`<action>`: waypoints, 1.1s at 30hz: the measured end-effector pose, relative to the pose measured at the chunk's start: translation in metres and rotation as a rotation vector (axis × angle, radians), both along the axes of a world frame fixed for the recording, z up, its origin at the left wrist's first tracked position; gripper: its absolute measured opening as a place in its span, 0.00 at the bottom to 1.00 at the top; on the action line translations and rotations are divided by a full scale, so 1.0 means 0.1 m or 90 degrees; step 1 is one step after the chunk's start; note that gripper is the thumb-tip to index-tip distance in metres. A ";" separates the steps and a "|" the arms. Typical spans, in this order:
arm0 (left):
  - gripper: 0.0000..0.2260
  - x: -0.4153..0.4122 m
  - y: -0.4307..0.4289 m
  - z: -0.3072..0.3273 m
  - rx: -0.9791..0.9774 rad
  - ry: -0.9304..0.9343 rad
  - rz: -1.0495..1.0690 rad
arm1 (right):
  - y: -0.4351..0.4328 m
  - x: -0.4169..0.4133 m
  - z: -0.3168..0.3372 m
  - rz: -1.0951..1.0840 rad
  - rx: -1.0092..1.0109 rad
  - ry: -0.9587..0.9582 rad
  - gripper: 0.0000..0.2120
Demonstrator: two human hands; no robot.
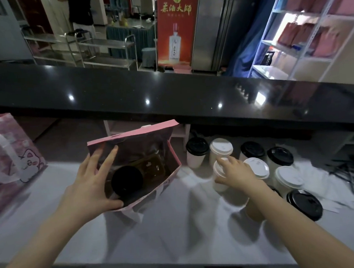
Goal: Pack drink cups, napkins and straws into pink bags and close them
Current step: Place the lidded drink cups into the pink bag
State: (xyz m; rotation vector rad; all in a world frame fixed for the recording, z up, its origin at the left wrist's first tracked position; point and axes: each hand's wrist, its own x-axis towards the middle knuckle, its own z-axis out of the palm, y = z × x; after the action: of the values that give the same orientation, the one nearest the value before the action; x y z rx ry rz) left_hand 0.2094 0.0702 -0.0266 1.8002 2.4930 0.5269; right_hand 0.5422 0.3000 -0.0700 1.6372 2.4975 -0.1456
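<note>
Pink bag [143, 144] stands open on the desk [177, 227], one black-lid cup [127, 183] inside. Left hand [86, 193] holds its side wide. Right hand [236, 173] grips a white-lid cup [219, 185] just beside the bag. Lift it level, then set it next to the black one.

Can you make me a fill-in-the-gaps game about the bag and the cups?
The left hand holds open a ____ bag.
The packed cup inside has a ____ lid.
The right hand grips a second cup with a ____ lid.
Missing words: pink, black, white.
</note>
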 end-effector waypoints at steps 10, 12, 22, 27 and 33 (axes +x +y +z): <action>0.62 0.03 -0.01 -0.01 -0.014 -0.008 -0.009 | -0.46 -0.08 0.37 0.065 0.015 0.190 0.36; 0.61 0.03 -0.01 -0.01 -0.008 -0.023 -0.017 | -0.63 -0.10 0.64 0.105 0.051 0.268 0.36; 0.63 0.08 -0.01 0.01 -0.011 -0.026 -0.023 | -1.37 -0.76 1.74 0.372 0.131 0.431 0.34; 0.63 0.06 -0.04 0.04 -0.029 -0.011 -0.003 | -1.23 -1.44 1.27 0.373 0.101 0.256 0.33; 0.65 -0.03 -0.07 0.08 -0.051 -0.013 -0.003 | -0.92 -1.75 0.77 0.312 0.118 0.053 0.34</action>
State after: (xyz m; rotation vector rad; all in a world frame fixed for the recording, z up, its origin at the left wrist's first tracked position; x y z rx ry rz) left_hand 0.2061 0.0636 -0.0184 1.7622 2.4592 0.4366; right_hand 0.3671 0.2077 0.0068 1.0365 2.9632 0.0791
